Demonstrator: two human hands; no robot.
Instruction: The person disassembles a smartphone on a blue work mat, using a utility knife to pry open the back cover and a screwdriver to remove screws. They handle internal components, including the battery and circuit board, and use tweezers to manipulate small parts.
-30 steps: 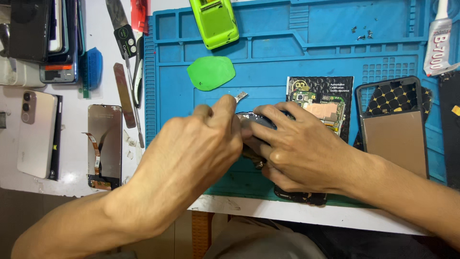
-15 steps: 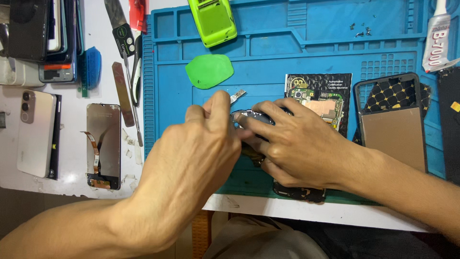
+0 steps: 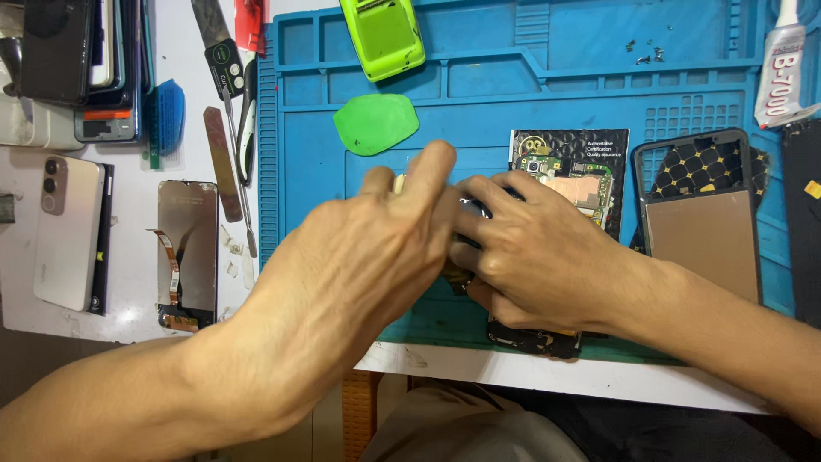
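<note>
Phone teardown mid-way, both hands on the dark opened phone (image 3: 534, 338) at the blue mat's (image 3: 727, 77) near edge.
Green circuit board (image 3: 569, 180) already out; left hand (image 3: 376, 248) pinched w/ a small tool, right hand (image 3: 539, 257) clamps the phone; rest hidden.

Both forearms are bare to the frame edge, the left hand (image 3: 376, 248) and right hand (image 3: 539, 257) ringless and ungloved.

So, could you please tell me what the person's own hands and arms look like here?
Both are bare: the left hand and right hand wear no gloves, rings or watch, and both forearms show no sleeves as far as the picture reaches. The fingers have short nails; no markings show.
</note>
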